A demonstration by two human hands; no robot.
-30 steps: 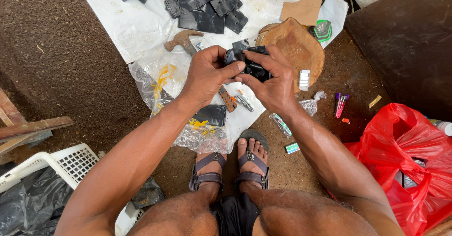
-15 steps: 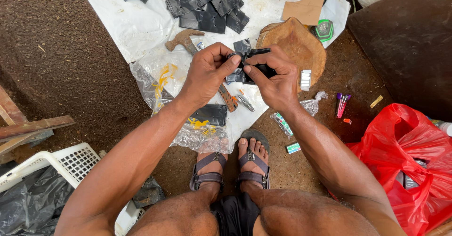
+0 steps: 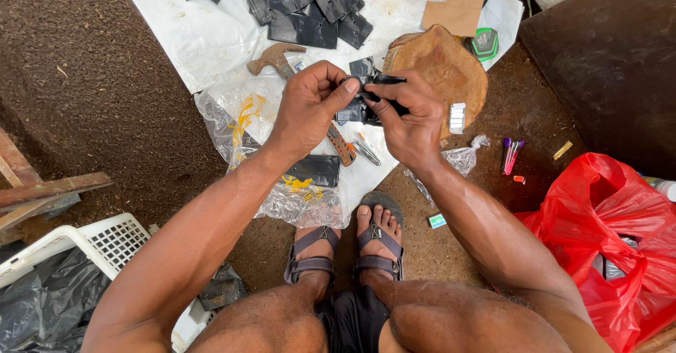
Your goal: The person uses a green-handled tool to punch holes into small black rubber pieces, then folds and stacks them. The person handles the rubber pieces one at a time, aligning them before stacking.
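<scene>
Black leather piece (image 3: 366, 89) at frame centre, gripped by left hand (image 3: 306, 106) and right hand (image 3: 412, 117). Cut pieces (image 3: 303, 8) lie finished at the top; this one looks unfinished.

open brown floor (image 3: 105, 92) lies free to the left. ahead, a hammer (image 3: 276, 58), black pieces (image 3: 303, 8) and a wooden stump (image 3: 440, 68) crowd the white sheet (image 3: 204, 36); a red bag (image 3: 612, 233) blocks the right.

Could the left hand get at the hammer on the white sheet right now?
Probably yes, once freed. The hammer lies uncovered on the white sheet, just beyond the left hand, nothing between. But that hand and the right hand are both gripping a black piece.
</scene>
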